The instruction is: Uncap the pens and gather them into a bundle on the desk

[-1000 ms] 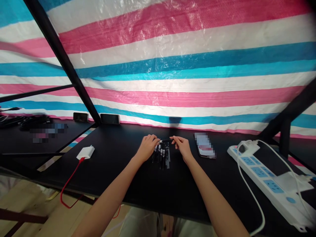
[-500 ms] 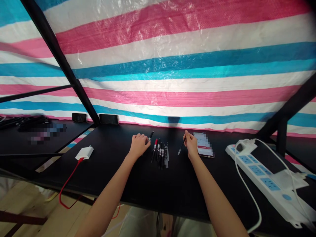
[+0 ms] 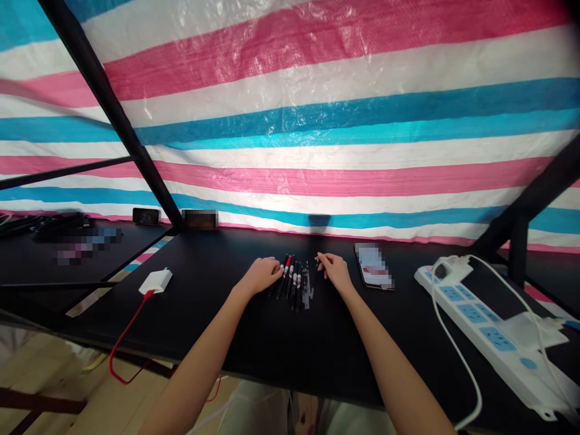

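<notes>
A row of pens lies on the black table, with black markers (image 3: pixel 296 281), one red-topped marker (image 3: pixel 288 263) and thin pen refills (image 3: pixel 307 287) with clear ends at its right side. At the left end of the row, my left hand (image 3: pixel 263 275) is closed round a black marker, which my fingers mostly hide. My right hand (image 3: pixel 334 270) is just right of the row. Its fingertips pinch the upper end of a slim dark refill, whose clear tip (image 3: pixel 312 294) points down beside the other refills.
A phone (image 3: pixel 374 267) lies to the right, and beyond it a white power strip (image 3: pixel 484 329) with plugs and a cable. At left lies a white charger (image 3: pixel 155 280) with a red cable. Two phones lean at the back near a black frame bar (image 3: pixel 156 187).
My right hand has moved left with the refill, bringing it alongside the row. My left hand has lowered its marker from a raised angle to the row's left end.
</notes>
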Motion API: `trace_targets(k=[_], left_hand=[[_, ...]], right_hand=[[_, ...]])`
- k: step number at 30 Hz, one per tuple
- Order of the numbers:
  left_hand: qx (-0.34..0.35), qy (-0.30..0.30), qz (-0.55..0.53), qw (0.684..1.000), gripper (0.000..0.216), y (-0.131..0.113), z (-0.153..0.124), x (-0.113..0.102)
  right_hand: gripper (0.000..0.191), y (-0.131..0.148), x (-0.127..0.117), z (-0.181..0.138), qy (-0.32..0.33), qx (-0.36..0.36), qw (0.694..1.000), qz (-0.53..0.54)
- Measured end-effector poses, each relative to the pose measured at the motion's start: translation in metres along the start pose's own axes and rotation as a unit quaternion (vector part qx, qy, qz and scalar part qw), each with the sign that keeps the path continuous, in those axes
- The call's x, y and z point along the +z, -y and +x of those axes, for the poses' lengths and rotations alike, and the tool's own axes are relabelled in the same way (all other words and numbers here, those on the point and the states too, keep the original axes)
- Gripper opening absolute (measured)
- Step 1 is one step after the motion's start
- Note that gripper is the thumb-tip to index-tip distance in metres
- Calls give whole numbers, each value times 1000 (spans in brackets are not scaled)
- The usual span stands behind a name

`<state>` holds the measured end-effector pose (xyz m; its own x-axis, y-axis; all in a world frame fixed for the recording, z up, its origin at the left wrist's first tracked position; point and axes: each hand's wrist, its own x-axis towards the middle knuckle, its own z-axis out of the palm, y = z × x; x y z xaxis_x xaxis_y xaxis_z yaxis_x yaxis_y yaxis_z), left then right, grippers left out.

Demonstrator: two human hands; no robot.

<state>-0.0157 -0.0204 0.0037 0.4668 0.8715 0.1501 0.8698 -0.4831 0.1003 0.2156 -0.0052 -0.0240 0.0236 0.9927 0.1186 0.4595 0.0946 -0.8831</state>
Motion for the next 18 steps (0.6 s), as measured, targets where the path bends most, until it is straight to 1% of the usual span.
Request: trace_targets(k=[4, 7, 14, 18], left_hand=[[-17, -8, 9, 1000, 31, -1, -1, -1], [-28, -8, 0, 1000, 28, -2, -1, -2], [-11, 6, 4, 1000, 34, -2, 0, -1], [-8, 17, 20, 1000, 38, -3, 1, 1]], right_hand=[[28, 1, 3, -1, 30, 0, 999, -35], [25, 3, 6, -3, 56, -15, 997, -41], [23, 4, 15, -4, 97, -30, 993, 62], [22, 4, 16, -4, 106, -46, 990, 84]])
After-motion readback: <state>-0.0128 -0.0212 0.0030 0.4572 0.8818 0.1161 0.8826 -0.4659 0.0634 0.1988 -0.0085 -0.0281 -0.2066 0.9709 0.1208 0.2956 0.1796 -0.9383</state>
